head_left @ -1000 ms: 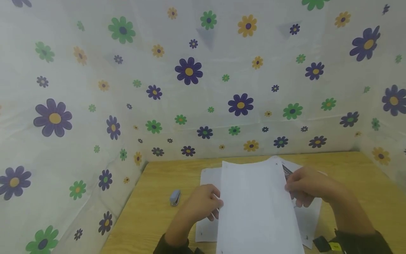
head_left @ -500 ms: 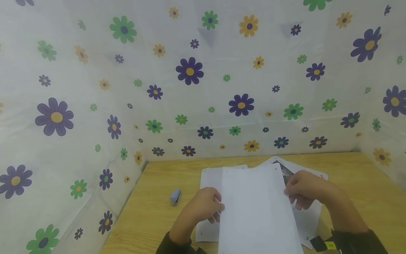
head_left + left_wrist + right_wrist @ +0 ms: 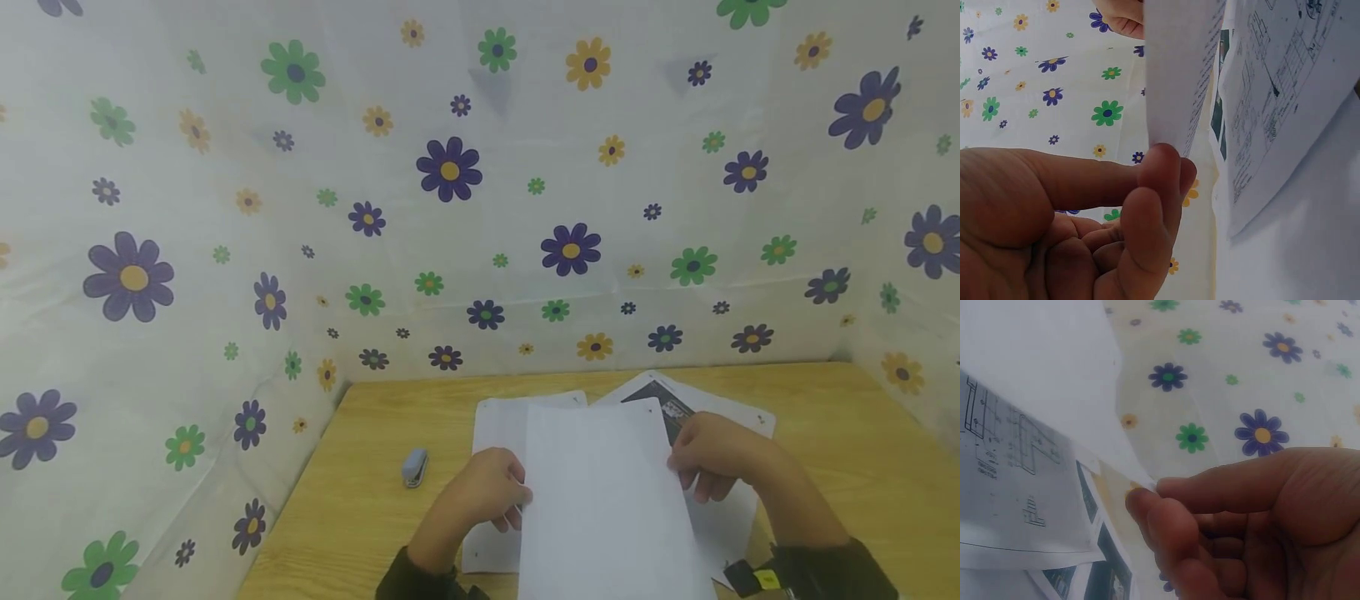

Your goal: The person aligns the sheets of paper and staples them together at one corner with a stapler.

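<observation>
Between both hands a white sheet of paper (image 3: 600, 500) is held up, its blank side toward the head camera. My left hand (image 3: 491, 490) pinches its left edge between thumb and fingertips; in the left wrist view, printed text shows on the sheet's far side. The right edge is pinched by my right hand (image 3: 712, 458), also thumb against fingers. Under the raised sheet, other papers lie on the table: a white sheet (image 3: 495, 425) at left and a tilted sheet (image 3: 738, 508) at right with a dark printed area. A printed drawing (image 3: 1029, 481) shows in the right wrist view.
A small grey-blue stapler (image 3: 414, 467) lies on the wooden table (image 3: 352, 500), left of the papers. A flower-patterned curtain (image 3: 510, 208) stands behind the table and along both sides.
The held sheet has come down and toward the person, with both hands moving slightly lower. More of the papers beneath shows at its top. The stapler stays put.
</observation>
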`<state>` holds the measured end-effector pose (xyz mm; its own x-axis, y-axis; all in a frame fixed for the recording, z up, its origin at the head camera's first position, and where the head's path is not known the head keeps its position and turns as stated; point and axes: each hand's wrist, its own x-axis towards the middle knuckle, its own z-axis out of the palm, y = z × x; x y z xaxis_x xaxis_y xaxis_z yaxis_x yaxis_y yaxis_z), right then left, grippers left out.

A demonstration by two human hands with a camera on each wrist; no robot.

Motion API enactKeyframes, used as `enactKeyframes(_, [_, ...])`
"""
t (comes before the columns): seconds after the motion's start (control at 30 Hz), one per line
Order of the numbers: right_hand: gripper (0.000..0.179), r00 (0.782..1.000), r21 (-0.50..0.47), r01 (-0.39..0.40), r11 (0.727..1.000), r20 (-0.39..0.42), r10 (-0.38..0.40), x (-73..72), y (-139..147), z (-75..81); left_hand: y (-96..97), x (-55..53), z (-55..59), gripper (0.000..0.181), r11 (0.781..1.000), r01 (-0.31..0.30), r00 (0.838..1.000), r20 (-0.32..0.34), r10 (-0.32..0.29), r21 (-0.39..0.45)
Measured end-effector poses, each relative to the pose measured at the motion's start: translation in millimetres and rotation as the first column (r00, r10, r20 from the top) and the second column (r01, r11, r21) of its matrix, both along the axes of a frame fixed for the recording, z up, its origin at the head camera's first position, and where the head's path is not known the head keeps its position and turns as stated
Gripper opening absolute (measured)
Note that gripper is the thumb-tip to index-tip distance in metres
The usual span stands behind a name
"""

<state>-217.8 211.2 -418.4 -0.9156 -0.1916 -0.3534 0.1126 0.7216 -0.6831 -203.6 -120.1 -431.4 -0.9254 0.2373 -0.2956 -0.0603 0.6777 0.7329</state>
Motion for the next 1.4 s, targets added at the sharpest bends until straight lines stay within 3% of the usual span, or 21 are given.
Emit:
enactKeyframes(0.5, [0.014, 0.997, 0.092, 0.036, 0.995, 0.069, -0.043, -12.7, -6.6, -20.1, 3.8, -7.6, -15.0, 0.012, 0.998, -0.011, 0.999, 0.047, 0.013, -0.055])
enactKeyframes(0.67, [0.013, 0.997, 0.115, 0.047, 0.992, 0.057, -0.053, -15.4, -8.6, -23.9, 3.6, -10.9, -21.8, 0.013, 0.999, -0.017, 0.999, 0.048, 0.019, -0.052])
enactKeyframes(1.4, [0.013, 0.999, 0.211, 0.036, 0.977, -0.009, -0.035, -16.4, -17.1, -37.3, 5.7, -10.9, -29.7, 0.016, 0.995, -0.020, 0.997, 0.076, 0.028, -0.097])
